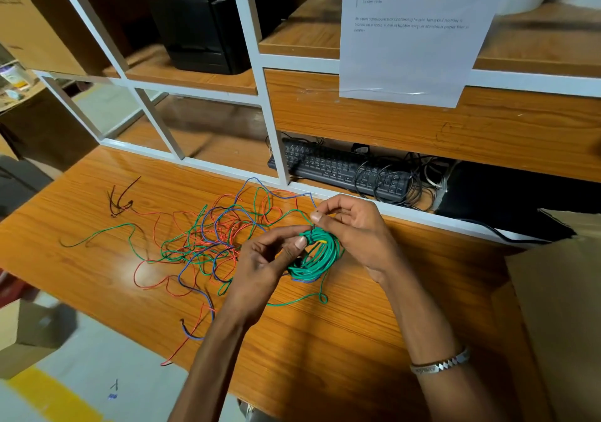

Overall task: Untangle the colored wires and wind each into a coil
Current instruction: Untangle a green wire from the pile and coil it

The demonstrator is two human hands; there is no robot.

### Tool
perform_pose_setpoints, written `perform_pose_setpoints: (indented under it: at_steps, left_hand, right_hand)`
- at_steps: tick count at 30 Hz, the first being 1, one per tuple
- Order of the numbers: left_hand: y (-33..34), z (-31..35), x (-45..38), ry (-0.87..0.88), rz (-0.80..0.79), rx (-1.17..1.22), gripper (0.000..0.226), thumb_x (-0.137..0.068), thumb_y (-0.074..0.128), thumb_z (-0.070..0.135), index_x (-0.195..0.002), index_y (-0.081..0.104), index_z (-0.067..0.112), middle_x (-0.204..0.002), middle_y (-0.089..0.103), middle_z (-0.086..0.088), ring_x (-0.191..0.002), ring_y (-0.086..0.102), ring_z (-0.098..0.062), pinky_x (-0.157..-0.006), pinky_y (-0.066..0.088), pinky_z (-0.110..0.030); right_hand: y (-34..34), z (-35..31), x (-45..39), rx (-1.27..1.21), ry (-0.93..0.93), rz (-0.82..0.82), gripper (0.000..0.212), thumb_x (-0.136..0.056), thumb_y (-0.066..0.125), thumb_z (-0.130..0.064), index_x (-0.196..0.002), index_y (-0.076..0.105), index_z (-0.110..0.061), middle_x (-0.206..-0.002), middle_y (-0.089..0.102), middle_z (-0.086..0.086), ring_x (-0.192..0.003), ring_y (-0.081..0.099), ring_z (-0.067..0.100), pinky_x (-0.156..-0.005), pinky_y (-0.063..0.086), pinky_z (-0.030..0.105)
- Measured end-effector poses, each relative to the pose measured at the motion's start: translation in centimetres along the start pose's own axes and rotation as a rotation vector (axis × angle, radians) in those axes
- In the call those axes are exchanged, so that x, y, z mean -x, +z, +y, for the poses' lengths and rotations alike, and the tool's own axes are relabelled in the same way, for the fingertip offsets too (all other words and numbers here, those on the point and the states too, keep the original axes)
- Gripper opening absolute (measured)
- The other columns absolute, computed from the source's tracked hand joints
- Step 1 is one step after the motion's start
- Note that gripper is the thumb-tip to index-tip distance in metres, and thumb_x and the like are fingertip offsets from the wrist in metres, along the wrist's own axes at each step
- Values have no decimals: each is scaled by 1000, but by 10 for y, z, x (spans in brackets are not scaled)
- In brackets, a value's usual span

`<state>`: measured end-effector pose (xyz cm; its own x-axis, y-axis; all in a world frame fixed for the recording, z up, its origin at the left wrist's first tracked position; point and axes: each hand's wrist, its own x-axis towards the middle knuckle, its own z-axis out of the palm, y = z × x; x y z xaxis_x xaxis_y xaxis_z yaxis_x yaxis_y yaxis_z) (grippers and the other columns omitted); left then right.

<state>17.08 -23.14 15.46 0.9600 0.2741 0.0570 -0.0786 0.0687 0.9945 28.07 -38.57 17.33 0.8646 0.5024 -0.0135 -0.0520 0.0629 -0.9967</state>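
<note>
Several thin wires, red, blue and green, lie in a loose tangle (214,239) on the wooden surface (325,356), with a few short dark wire pieces (118,200) apart at its far left and a green strand trailing out to the left. Just right of the tangle, a green coil (317,259) of many tight turns, with a blue strand along its lower edge, is held between both hands above the surface. The left hand (260,269) has its grip closed on the coil's left side, thumb pressing the top. The right hand (354,226) pinches a wire end at the coil's upper right rim.
</note>
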Motion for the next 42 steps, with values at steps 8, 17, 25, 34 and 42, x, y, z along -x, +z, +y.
perform_pose_setpoints:
  at_steps: [8,17,25,34,42]
  left_hand:
    - [-6,0,-5,-27,12,-40,24,-91,80,18,-114,79,11,-87,74,0,-82,64,-13,-75,52,-25]
    - [3,-3,2,4,104,-98,29,-93,71,19,-121,78,14,-112,80,4,-103,73,-12,-81,59,-32]
    - [7,3,3,66,104,-103,22,-86,77,16,-107,81,12,-104,82,-3,-96,74,-12,-82,59,-28]
    - [-5,-5,2,69,181,-170,15,-92,78,7,-103,81,16,-95,81,-5,-88,76,-20,-77,60,-33]
    - [-6,-5,9,29,102,-132,9,-87,83,18,-95,83,20,-95,82,-5,-87,76,-22,-81,59,-39]
  right_hand:
    - [10,23,-8,247,-153,202,7,-85,75,-31,-86,70,-36,-78,73,-5,-71,64,13,-70,56,50]
    - [5,15,-5,160,-196,54,10,-91,77,-13,-89,73,-22,-88,76,-3,-85,68,11,-83,52,26]
    - [2,18,-3,47,-189,110,11,-90,77,-8,-88,72,-17,-84,74,-1,-80,67,11,-77,52,25]
    - [17,12,7,-6,-253,56,14,-91,76,-4,-90,72,-17,-85,74,-2,-82,68,10,-79,54,25]
    - [16,29,1,23,-155,152,13,-88,78,-9,-85,72,-20,-81,74,-4,-78,67,9,-76,53,28]
